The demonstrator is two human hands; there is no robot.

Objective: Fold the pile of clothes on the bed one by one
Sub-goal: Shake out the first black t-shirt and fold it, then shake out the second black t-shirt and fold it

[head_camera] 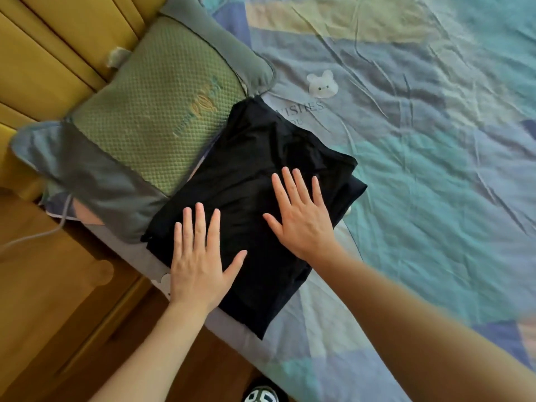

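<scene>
A folded black garment [249,158] lies on the bed [435,169] near its edge, beside the pillow. Under its right side a second dark layer [355,188] sticks out slightly. My left hand [197,256] lies flat on the garment's near left part, fingers straight and spread. My right hand [301,216] presses flat on the garment's middle right, fingers straight too. Neither hand grips the cloth.
A green and grey pillow [150,120] lies left of the garment against a yellow wooden headboard [52,53]. The patterned blue and teal bedsheet stretches to the right. A wooden bedside cabinet [58,285] with a white cable [43,233] stands at the left. A slipper [261,394] shows on the floor.
</scene>
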